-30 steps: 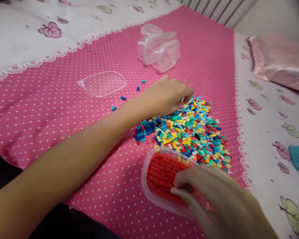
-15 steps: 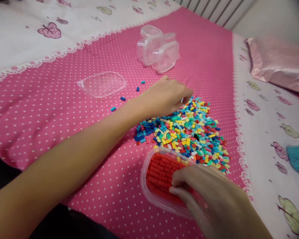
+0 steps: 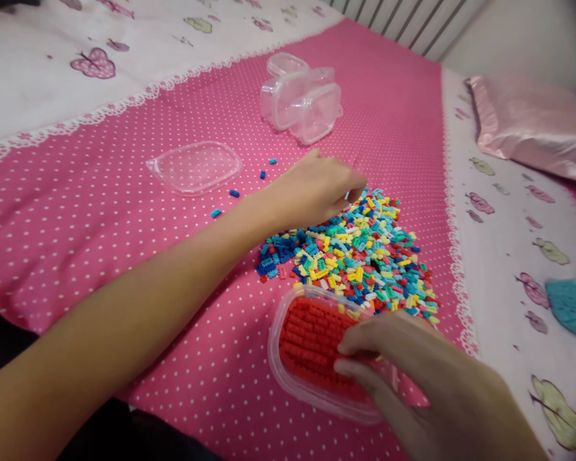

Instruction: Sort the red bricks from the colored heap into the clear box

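Observation:
Over the container's right end, my right hand point(image 3: 427, 378) has its thumb and forefinger close together above the red bricks; anything between the tips is too small to make out. Rows of red toy bricks point(image 3: 307, 342) lie packed inside this clear plastic container point(image 3: 276, 374). Beyond it spreads a heap of small mixed-colour toy bricks point(image 3: 360, 256). My left hand point(image 3: 321, 186) rests at the far left side of the heap, fingers curled down. Its fingertips are mostly hidden, so what they hold does not show.
A clear lid point(image 3: 196, 168) lies flat on the pink dotted bedspread point(image 3: 125, 211). Several clear containers point(image 3: 300, 99) stand at the back. A few blue bricks point(image 3: 234, 193) lie left of my wrist. A pink pillow point(image 3: 532, 128) and a teal object point(image 3: 573, 304) are at right.
My right hand has shifted slightly right over the red bricks, its thumb and forefinger drawn back a little. My left hand keeps about the same place by the heap; the view has moved slightly.

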The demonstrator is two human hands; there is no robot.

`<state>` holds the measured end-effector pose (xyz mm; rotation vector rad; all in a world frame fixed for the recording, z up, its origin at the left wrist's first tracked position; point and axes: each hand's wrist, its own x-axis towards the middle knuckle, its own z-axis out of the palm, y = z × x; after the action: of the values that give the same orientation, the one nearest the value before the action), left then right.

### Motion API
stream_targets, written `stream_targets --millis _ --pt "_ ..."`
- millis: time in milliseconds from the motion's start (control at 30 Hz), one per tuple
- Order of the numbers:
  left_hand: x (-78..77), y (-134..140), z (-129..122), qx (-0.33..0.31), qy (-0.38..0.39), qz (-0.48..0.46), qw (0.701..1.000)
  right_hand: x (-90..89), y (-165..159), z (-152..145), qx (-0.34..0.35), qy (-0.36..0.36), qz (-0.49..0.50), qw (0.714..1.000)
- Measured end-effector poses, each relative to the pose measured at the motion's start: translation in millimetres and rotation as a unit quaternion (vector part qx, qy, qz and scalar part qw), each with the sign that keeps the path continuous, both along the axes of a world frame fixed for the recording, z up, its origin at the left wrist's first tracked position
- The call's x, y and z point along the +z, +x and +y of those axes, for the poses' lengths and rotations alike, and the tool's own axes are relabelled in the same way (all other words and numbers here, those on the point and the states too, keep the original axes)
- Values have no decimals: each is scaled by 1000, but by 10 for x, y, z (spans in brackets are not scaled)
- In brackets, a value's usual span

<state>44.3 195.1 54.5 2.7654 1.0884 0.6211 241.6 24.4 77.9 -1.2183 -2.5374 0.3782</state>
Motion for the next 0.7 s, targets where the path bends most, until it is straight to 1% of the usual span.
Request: stream_targets --millis 67,133,167,233,333,400,500,600,700 --pt "-4 -8 6 8 0 13 1000 36 57 70 -63 29 52 996" --pt "-13 -20 18 16 0 27 1000 20 169 193 -164 69 118 977" --pt "-18 -27 25 17 2 32 999 -14 243 274 -209 80 143 964" --pt "-22 -36 37 9 6 38 999 -126 415 459 -259 101 172 945" --pt "-6 -36 39 -6 0 46 999 -314 680 722 -280 103 175 938" --pt "11 -27 36 -7 -15 53 998 -386 844 839 -288 107 181 934" --pt "21 -9 43 -13 -28 63 998 -400 1073 912 -295 87 182 934" --pt "11 6 66 -32 -46 76 995 -380 1246 919 -307 32 180 934" --pt "0 11 85 -43 -57 77 994 -374 1303 928 -319 -25 180 930"
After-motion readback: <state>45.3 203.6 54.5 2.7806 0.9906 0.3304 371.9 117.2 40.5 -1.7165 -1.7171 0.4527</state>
